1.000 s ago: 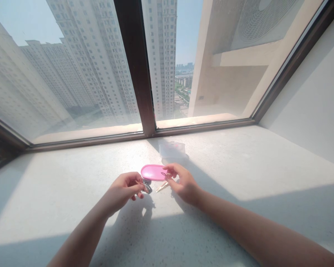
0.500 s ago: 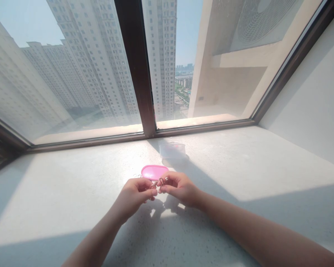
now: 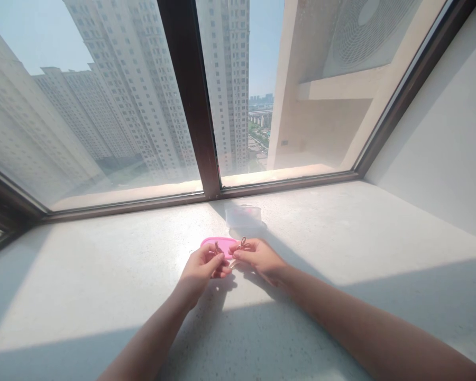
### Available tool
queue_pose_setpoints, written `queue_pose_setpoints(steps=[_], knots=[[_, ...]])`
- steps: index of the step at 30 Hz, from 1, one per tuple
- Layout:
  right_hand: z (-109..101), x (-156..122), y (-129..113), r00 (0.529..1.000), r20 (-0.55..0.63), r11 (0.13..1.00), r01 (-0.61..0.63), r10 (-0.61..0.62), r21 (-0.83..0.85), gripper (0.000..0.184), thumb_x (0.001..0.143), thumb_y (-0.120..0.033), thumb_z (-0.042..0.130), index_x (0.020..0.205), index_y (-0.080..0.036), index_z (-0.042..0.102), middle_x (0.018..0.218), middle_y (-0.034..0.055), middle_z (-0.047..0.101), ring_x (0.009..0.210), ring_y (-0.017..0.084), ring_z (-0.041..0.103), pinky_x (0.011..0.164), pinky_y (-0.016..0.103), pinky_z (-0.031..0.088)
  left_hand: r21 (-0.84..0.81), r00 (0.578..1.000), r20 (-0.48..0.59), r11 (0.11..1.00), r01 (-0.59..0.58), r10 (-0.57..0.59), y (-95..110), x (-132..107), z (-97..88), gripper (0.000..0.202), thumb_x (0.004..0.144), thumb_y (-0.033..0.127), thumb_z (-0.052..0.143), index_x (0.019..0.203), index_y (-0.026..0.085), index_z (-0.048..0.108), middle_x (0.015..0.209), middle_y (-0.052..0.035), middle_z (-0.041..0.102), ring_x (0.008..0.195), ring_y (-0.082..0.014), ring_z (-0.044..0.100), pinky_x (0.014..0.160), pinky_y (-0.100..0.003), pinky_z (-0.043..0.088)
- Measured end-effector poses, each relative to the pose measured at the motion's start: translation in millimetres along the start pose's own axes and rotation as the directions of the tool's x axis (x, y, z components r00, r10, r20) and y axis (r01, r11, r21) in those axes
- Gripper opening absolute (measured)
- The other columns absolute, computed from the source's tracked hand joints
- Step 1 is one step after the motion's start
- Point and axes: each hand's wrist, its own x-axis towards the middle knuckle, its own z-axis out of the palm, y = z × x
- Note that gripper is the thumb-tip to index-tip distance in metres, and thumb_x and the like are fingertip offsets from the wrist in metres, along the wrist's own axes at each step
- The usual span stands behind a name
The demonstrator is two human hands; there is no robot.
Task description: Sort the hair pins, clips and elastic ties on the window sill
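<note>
My left hand (image 3: 204, 264) is closed, thumb against fingers, on a small brown looped piece (image 3: 217, 247) whose end sticks up above the fingertips. Close beside it, my right hand (image 3: 262, 259) pinches another small brown looped piece (image 3: 244, 243), with thin loops rising over the fingers. A pale strip shows between the two hands, below the fingertips. Whether the two pieces are joined I cannot tell; the fingers cover much of them. Right behind the hands lies a pink oval lid (image 3: 212, 241), partly hidden by them.
Behind the lid stands a clear plastic container (image 3: 244, 217) with something pink in it. Everything rests on a pale speckled windowsill (image 3: 103, 275) crossed by shadows. The dark window frame (image 3: 210, 188) bounds the back, and a white wall (image 3: 432, 132) rises at the right.
Both hands have risen slightly toward the lid and turned. The looped pieces now stick up higher above the fingers, and a pale strip shows between the hands. The view has shifted slightly.
</note>
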Motion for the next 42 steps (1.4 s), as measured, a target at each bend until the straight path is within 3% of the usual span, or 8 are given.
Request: queue_pose_setpoints(steps=[7,12,15,20,23,27,32,42], knots=[[-5.5,4.2,-0.2,0.996,-0.031,0.993,0.082,-0.079,0.084,0.031,0.072,-0.034,0.076,0.094,-0.013,0.070,0.082,0.0065,0.068,0.077,0.015,0.064,0.072,0.028,0.051,0.133,0.995,-0.029,0.987,-0.087,0.091,10.3,3.1,-2.0,0.029,0.078,0.041,0.066,0.078,0.012,0.068,0.073,-0.0053,0.066,0.056,-0.0114,0.051,0.050,-0.023,0.035],[-6.7,4.6,-3.6,0.991,-0.042,0.986,0.132,-0.128,0.103,0.032,0.080,-0.040,0.069,0.098,-0.013,0.068,0.081,0.0062,0.066,0.059,0.010,0.061,0.051,0.021,0.049,0.071,0.985,-0.128,0.992,-0.107,0.116,3.9,4.3,4.2,0.024,0.074,0.036,0.070,0.068,0.014,0.064,0.057,0.0024,0.055,0.052,-0.0086,0.045,0.050,-0.021,0.033],[-7.6,4.4,-1.9,0.994,-0.004,0.991,0.112,-0.112,0.067,0.030,0.083,-0.040,0.065,0.092,-0.011,0.068,0.077,0.0059,0.065,0.051,0.007,0.057,0.044,0.019,0.045,-0.071,0.990,-0.111,0.993,-0.092,0.084,-0.7,1.8,8.1,0.018,0.073,0.028,0.071,0.066,0.015,0.059,0.066,0.0011,0.060,0.063,-0.0117,0.057,0.061,-0.023,0.044],[-9.4,3.8,2.8,0.998,0.053,0.993,0.028,-0.034,0.117,0.023,0.075,-0.021,0.074,0.095,-0.012,0.068,0.086,0.0070,0.067,0.072,0.013,0.065,0.066,0.025,0.055,-0.163,0.997,-0.071,0.986,-0.017,0.005,1.6,-5.6,10.8,0.016,0.066,0.019,0.069,0.062,0.016,0.053,0.063,0.0004,0.061,0.066,-0.0188,0.067,0.061,-0.028,0.050],[-11.1,3.1,3.0,0.995,0.099,0.991,0.003,-0.016,0.133,0.026,0.075,-0.020,0.074,0.098,-0.011,0.067,0.090,0.0089,0.068,0.077,0.015,0.067,0.072,0.027,0.056,-0.175,0.998,-0.060,0.984,-0.031,0.021,2.7,-5.9,8.8,0.018,0.065,0.018,0.067,0.059,0.016,0.050,0.069,-0.0011,0.065,0.069,-0.0192,0.069,0.061,-0.027,0.051],[-12.6,2.1,0.3,0.988,0.152,0.995,0.002,-0.017,0.098,0.028,0.083,-0.026,0.068,0.106,-0.012,0.062,0.088,0.0087,0.069,0.069,0.013,0.068,0.061,0.022,0.055,-0.184,1.000,0.002,0.983,-0.017,0.018,-1.0,-2.1,3.9,0.017,0.068,0.020,0.064,0.064,0.017,0.048,0.070,-0.0020,0.068,0.058,-0.0166,0.067,0.052,-0.026,0.049],[-11.7,1.6,-0.8,0.976,0.216,0.999,0.000,-0.010,0.048,0.026,0.088,-0.033,0.060,0.105,-0.013,0.058,0.079,0.0069,0.069,0.055,0.010,0.065,0.044,0.016,0.048,-0.231,1.000,0.012,0.973,-0.023,0.026,-5.0,2.7,2.1,0.015,0.073,0.022,0.062,0.079,0.019,0.049,0.067,0.0019,0.065,0.043,-0.0089,0.054,0.037,-0.018,0.035],[-11.2,1.7,0.1,0.969,0.248,0.999,-0.008,-0.003,0.044,0.024,0.085,-0.029,0.064,0.100,-0.011,0.059,0.076,0.0056,0.067,0.054,0.008,0.064,0.043,0.012,0.045,-0.238,0.998,-0.048,0.971,0.016,-0.029,-4.9,4.8,3.2,0.011,0.067,0.017,0.072,0.074,0.014,0.064,0.072,-0.0029,0.068,0.067,-0.0131,0.063,0.065,-0.024,0.047]])
